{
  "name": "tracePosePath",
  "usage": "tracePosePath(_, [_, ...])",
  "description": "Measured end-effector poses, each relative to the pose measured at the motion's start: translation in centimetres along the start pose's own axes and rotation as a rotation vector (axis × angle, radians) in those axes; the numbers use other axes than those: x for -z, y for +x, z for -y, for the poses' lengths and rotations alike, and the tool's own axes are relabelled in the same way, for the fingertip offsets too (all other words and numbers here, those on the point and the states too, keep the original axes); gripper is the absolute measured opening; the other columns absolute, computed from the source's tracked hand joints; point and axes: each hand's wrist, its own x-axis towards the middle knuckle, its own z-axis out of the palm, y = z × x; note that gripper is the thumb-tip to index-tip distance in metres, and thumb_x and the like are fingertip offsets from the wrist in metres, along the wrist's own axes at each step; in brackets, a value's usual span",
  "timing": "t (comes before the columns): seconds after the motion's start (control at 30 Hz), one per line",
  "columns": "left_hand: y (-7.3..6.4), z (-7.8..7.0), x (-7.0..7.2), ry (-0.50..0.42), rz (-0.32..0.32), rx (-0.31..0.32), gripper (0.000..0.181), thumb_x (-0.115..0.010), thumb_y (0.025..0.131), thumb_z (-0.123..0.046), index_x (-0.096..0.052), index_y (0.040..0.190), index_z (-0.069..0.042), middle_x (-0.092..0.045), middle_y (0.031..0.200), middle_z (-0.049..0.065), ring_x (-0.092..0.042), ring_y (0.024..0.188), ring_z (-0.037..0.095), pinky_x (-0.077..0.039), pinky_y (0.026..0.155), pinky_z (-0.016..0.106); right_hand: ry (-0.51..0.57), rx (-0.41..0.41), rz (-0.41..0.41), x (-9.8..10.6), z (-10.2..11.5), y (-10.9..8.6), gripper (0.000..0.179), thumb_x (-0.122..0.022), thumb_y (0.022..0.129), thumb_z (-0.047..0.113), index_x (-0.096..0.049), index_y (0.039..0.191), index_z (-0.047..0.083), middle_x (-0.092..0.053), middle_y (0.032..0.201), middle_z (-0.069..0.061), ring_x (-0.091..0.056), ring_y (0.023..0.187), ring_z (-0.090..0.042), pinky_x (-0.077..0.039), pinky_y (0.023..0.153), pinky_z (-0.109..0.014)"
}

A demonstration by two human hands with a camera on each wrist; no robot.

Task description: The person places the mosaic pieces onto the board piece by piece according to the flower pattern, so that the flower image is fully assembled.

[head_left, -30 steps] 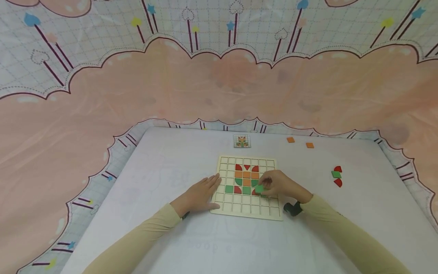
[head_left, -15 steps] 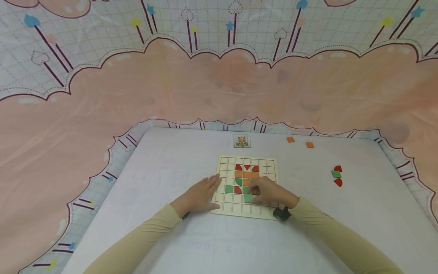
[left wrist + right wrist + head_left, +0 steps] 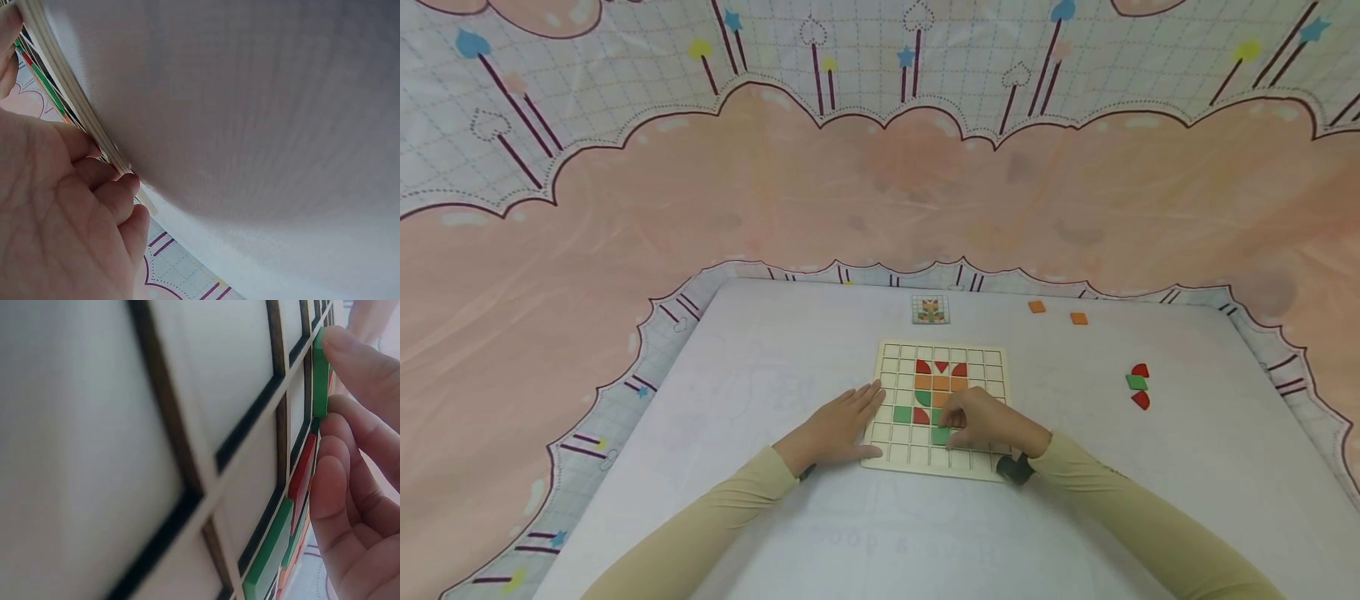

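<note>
A cream grid board [image 3: 898,454] lies on the white table, with red, orange and green tiles set in its middle cells. My right hand [image 3: 992,417] pinches a green square tile [image 3: 939,436] between thumb and fingers over the cell below the lowest filled row. In the right wrist view that tile [image 3: 320,375] stands proud of the grid, the thumb at one end and fingertips at the other. My left hand [image 3: 835,423] rests along the board's left edge, fingers extended. The left wrist view has its fingers touching the board's side [image 3: 81,103]. My right hand hides some tiles.
Behind the board lies a small pattern card [image 3: 930,309]. Two orange square tiles [image 3: 1037,307] lie at the back right. Farther right are a red tile [image 3: 1140,370], a green tile [image 3: 1137,382] and another red tile [image 3: 1141,401]. A patterned cloth [image 3: 880,192] hangs behind the table.
My right hand has moved left and slightly toward me with the green square tile, from the board's right side to the middle column. The left hand stays put.
</note>
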Motion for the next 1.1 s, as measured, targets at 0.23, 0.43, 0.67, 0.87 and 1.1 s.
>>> tracePosePath(0.23, [-0.1,-0.1,-0.1,0.0,0.002,0.002,0.089,-0.047,0.09,-0.06,-0.015,0.15,-0.003,-0.012,0.159,0.013,-0.018,0.146,0.024,-0.021,0.119,0.039,-0.034,0.003,-0.001,-0.3,0.1,0.1,0.015,-0.082,0.069,0.011,-0.072,0.08,0.011,-0.062,0.074,0.006,-0.051,0.067,-0.006,-0.047,0.06,-0.017])
tracePosePath(0.43, [-0.1,-0.3,0.0,0.01,0.001,0.009,0.089,-0.046,0.09,-0.061,-0.015,0.15,-0.003,-0.012,0.159,0.013,-0.018,0.146,0.024,-0.021,0.119,0.038,-0.021,-0.002,0.003,-0.1,0.4,0.1,0.015,-0.082,0.069,0.011,-0.073,0.081,0.01,-0.063,0.075,0.004,-0.051,0.067,-0.007,-0.047,0.06,-0.017])
tracePosePath(0.67, [-0.2,-0.5,0.2,0.006,0.011,0.016,0.089,-0.047,0.089,-0.06,-0.015,0.15,-0.003,-0.012,0.159,0.012,-0.017,0.146,0.024,-0.02,0.12,0.038,0.015,0.026,0.009,0.4,-0.2,-0.1,0.017,-0.082,0.069,0.013,-0.072,0.082,0.01,-0.064,0.075,0.004,-0.053,0.066,-0.004,-0.049,0.061,-0.017])
tracePosePath(0.87, [-0.1,-0.5,0.1,0.011,0.011,0.015,0.089,-0.046,0.09,-0.061,-0.015,0.15,-0.003,-0.012,0.159,0.013,-0.017,0.146,0.024,-0.02,0.119,0.038,0.056,0.052,0.012,2.0,-1.0,-0.6,0.018,-0.081,0.071,0.016,-0.073,0.085,0.009,-0.067,0.077,0.003,-0.056,0.068,-0.002,-0.051,0.063,-0.017])
tracePosePath(1.1, [0.0,-0.4,0.0,0.03,0.016,0.013,0.089,-0.044,0.09,-0.061,-0.014,0.151,-0.004,-0.011,0.159,0.013,-0.017,0.146,0.024,-0.02,0.12,0.038,0.059,0.047,-0.033,5.0,-2.4,-2.0,0.02,-0.078,0.074,0.014,-0.072,0.091,0.004,-0.067,0.085,-0.005,-0.055,0.074,-0.007,-0.051,0.068,-0.02])
